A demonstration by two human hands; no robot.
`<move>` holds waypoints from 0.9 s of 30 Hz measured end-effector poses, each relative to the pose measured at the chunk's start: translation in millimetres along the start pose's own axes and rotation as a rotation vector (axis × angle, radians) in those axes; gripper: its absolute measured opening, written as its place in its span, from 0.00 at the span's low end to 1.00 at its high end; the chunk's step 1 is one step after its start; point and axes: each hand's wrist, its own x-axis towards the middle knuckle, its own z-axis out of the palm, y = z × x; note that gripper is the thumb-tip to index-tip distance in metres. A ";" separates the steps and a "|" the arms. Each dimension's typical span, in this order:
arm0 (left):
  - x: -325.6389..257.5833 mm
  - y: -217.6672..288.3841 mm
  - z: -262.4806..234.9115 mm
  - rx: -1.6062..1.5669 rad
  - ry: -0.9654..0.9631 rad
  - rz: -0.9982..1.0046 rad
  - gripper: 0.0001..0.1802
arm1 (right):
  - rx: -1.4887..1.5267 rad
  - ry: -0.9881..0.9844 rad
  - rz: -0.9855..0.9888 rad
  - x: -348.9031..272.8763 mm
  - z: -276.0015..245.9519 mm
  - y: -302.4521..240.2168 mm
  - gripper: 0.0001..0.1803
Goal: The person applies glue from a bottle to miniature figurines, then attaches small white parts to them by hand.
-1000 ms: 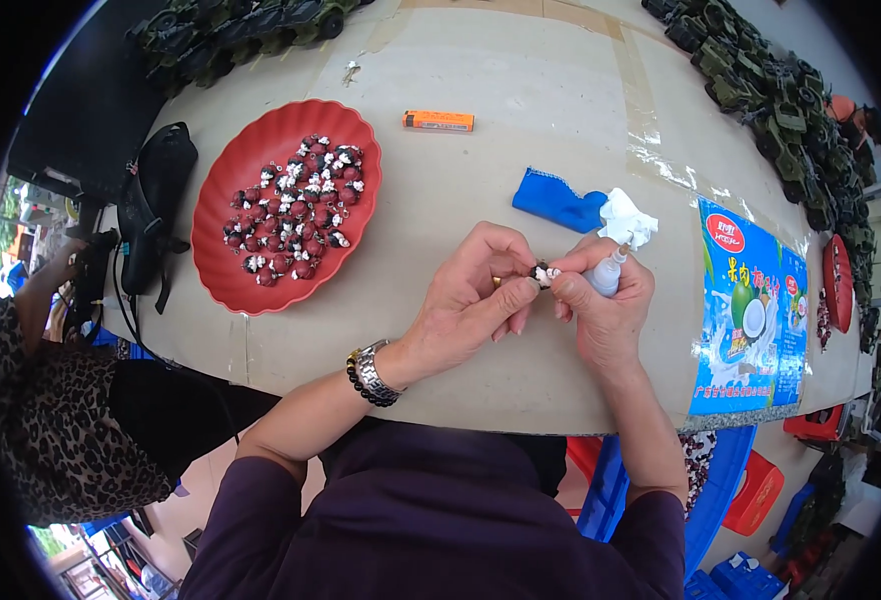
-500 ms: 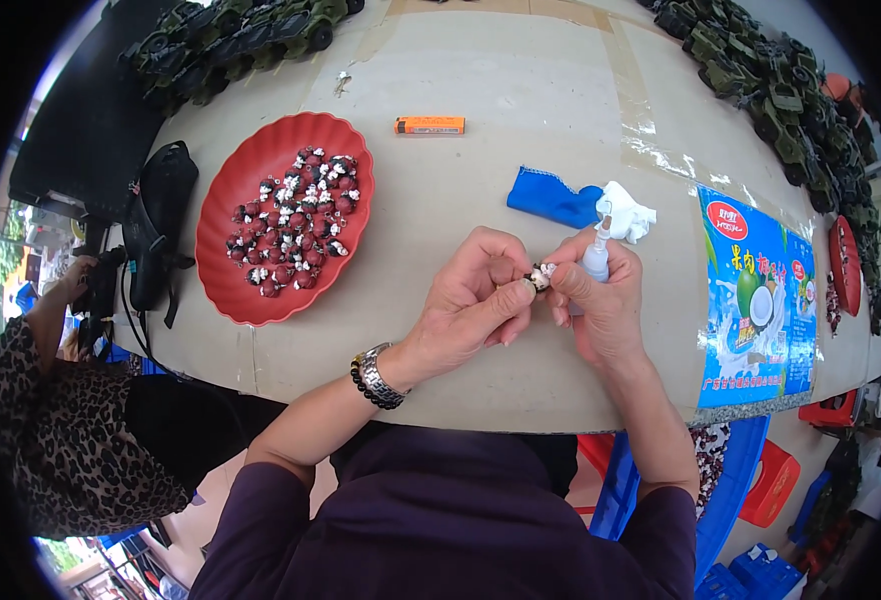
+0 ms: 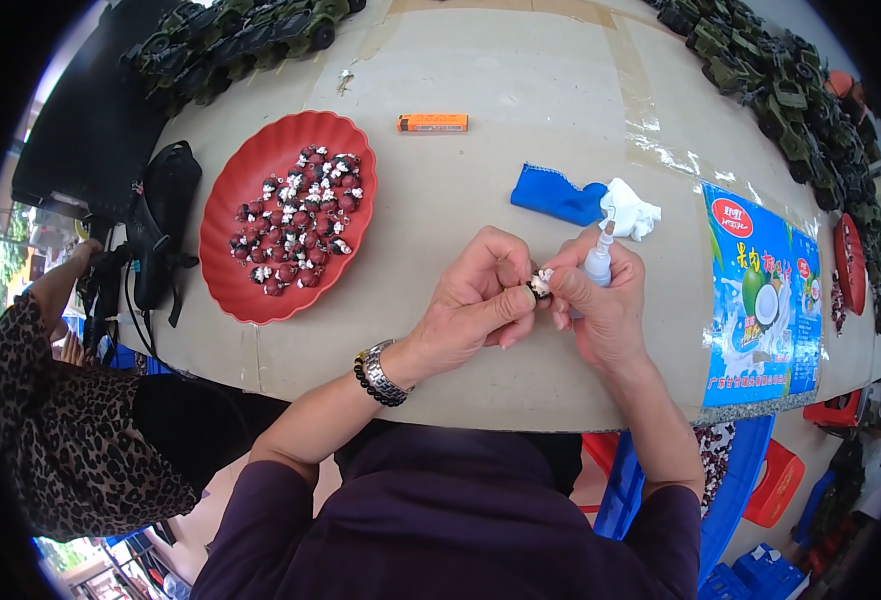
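Note:
My left hand is closed, its thumb and fingers pinching a small figurine piece with white and dark parts. On the piece's other side, my right hand presses thumb and fingertips against it. Tucked in that same right hand is a small white squeeze bottle with a narrow tip pointing up. Fingers cover much of the piece. Many similar dark red, black and white pieces lie in a red scalloped tray to the left.
Beyond my hands lie a blue cloth, a crumpled white tissue and an orange box. A printed blue sheet is taped at right. Green toy vehicles line the far edges. Another person's arm is at left.
The small piece has turned slightly between my fingertips, and my left fingers have shifted a little. The other person's hand at left has moved upward.

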 end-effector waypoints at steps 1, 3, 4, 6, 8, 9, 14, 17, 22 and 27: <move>-0.1 0.0 -0.1 0.000 0.002 0.000 0.11 | -0.010 -0.002 -0.001 -0.2 0.5 -0.5 0.08; -0.1 -0.1 -0.2 -0.035 -0.001 -0.012 0.12 | -0.020 -0.005 0.000 -0.5 0.9 -1.1 0.08; -0.1 -0.3 -0.3 -0.035 0.001 -0.012 0.12 | -0.036 -0.007 -0.004 -0.6 0.9 -1.3 0.08; -0.3 -0.8 -0.7 -0.046 0.001 -0.022 0.12 | -0.051 -0.010 -0.007 -0.6 1.3 -2.0 0.08; -0.3 -1.3 -0.9 -0.050 -0.003 -0.022 0.12 | -0.060 -0.010 -0.011 -0.8 1.6 -2.8 0.07; -0.3 -1.3 -1.0 -0.053 -0.009 -0.023 0.12 | -0.060 -0.011 -0.010 -0.9 1.7 -2.6 0.07; -0.2 2.3 1.0 -0.038 -0.026 -0.028 0.12 | -0.071 -0.007 -0.018 -1.4 2.6 -2.7 0.07; -0.1 2.2 1.9 -0.044 -0.023 -0.025 0.12 | -0.079 -0.009 -0.027 -1.9 2.3 -3.1 0.07; 1.2 2.6 2.0 -0.040 -0.021 -0.027 0.12 | -0.071 -0.001 -0.047 -1.7 2.6 -3.2 0.06; 3.1 4.1 1.7 -0.013 -0.013 -0.008 0.11 | -0.121 0.026 -0.100 -3.1 6.6 -5.5 0.06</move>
